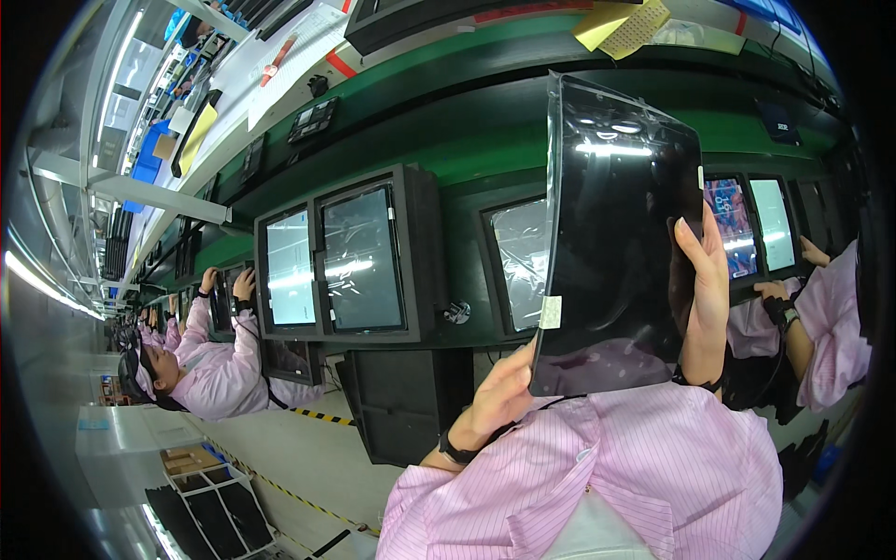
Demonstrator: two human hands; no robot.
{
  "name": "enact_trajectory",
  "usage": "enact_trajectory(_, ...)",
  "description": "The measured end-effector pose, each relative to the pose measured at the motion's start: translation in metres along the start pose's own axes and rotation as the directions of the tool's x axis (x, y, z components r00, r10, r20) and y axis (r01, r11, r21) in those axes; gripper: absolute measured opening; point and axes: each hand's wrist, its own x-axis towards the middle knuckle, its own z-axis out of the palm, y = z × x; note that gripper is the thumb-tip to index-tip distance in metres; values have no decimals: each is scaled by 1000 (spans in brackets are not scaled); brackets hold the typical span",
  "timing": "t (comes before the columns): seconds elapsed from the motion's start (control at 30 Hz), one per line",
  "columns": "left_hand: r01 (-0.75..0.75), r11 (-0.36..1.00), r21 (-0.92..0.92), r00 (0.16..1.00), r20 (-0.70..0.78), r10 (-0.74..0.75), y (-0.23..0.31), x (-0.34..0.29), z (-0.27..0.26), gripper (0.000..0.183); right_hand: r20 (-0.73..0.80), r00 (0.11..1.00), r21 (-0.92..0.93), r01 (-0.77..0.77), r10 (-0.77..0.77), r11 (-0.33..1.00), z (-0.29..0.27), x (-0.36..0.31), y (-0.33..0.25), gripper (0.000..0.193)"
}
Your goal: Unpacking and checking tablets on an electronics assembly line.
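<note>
A dark panel [621, 224], glossy and apparently sheathed in clear film, is held up in front of the wearer's chest, before the tabletop [467, 159]. The left hand [501, 397] has its grip clamped on the lower left corner, just below a pale tab [552, 312]; the right hand [706, 271] has its grip closed around the right edge, thumb on the glossy face. Since both grips sit at the margins, the panel could probably slip or twist if either loosened, especially if the film slid under the fingers. Pressing thumbs might crease the film or smudge the face. Behind it, a black frame [425, 247] bearing two screens [362, 261] and another film-covered screen [523, 252] stand close; a careless swing could knock a corner against them.
</note>
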Motion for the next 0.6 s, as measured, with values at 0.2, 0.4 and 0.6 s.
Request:
enact_trajectory(0.2,-111,847,519,992,6,126,57,48,-23,85,25,995,-90,96,-94,991,0,3,8,57)
enact_trajectory(0.4,-215,734,644,918,-123,377,107,108,-22,31,234,970,-143,102,-66,984,9,-5,26,52)
enact_trajectory(0.6,-316,472,823,807,-29,590,105,99,-17,32,286,954,-95,125,-93,988,9,5,43,35)
